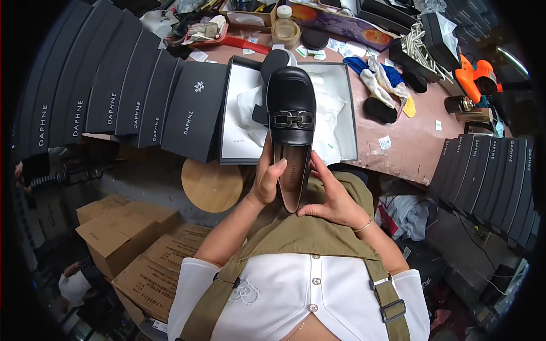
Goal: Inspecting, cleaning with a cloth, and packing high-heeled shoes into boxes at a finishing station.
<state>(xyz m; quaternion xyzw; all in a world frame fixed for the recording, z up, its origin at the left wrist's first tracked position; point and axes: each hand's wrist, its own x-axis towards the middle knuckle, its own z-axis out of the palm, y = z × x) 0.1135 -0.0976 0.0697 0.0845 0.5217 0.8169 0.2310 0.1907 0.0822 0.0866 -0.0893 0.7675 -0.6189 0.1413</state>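
the person holds a black loafer [291,122] up in front of the chest, toe pointing away over the open shoe box [339,122] on the desk [418,133]. the left hand [267,181] wraps the heel end from the left, fingers curled on the rim of the opening, so it is grasping the loafer. the right hand [334,198] cups the heel from the right and below, thumb along the edge, also gripping the shoe. held this way, between both palms at the heel, the upper with its metal chain trim [291,119] and the beige insole face the camera, which seems to suit looking it over. the box sits open just beyond the shoe, its white tissue paper [333,108] spread flat, and a second dark shoe [275,59] shows at the far end of the box, partly hidden behind the toe. black lids [193,111] lean in a row to the left, within easy reach. a round wooden stool [211,184] stands below the desk edge, and brown cartons [122,227] sit on the floor to the left.
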